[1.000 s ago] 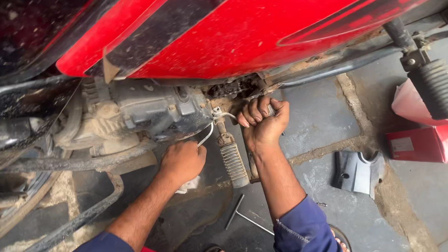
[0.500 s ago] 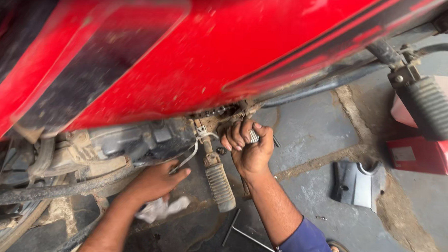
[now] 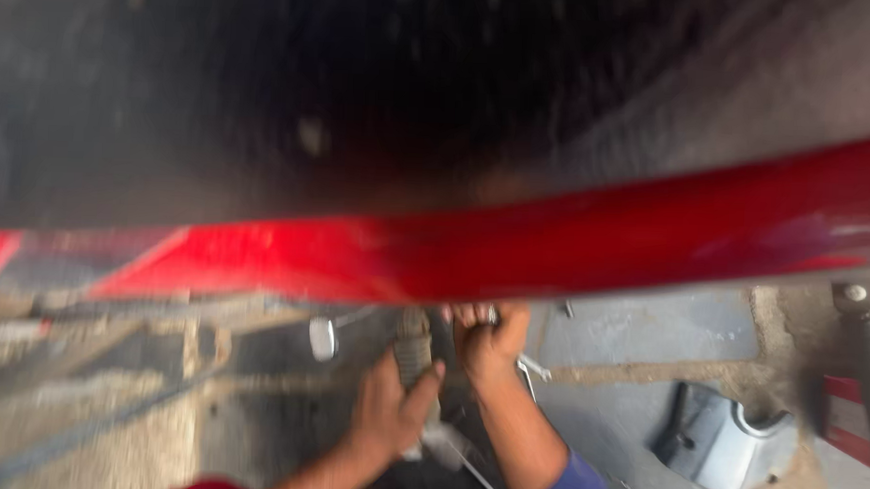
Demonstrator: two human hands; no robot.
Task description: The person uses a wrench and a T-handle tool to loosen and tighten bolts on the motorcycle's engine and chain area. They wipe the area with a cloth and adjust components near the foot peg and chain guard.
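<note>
The view is blurred, and the red body panel [image 3: 512, 252] of the motorcycle, with a dark mass above it, fills the upper two thirds, hiding the engine and most of what you are working on. Only a strip below the panel shows your hands.

Your left hand [image 3: 391, 407] reaches up from the lower middle, thumb raised beside the ribbed rubber footpeg [image 3: 414, 350]. It lies against the peg, but the blur makes it impossible to tell whether the fingers are closed around it. The footpeg stands nearly upright in the view, its long axis running up and down, with its top end cut off by the red panel.

Your right hand [image 3: 490, 338] sits just right of the peg, fingers curled into a fist around something at the panel's lower edge; what it grips is hidden. A blue sleeve [image 3: 571, 485] shows at the forearm.

A small round pale part [image 3: 323, 338] sits left of the peg. On the grey stone floor [image 3: 644, 329] to the right lies a grey cover piece [image 3: 727, 443].
</note>
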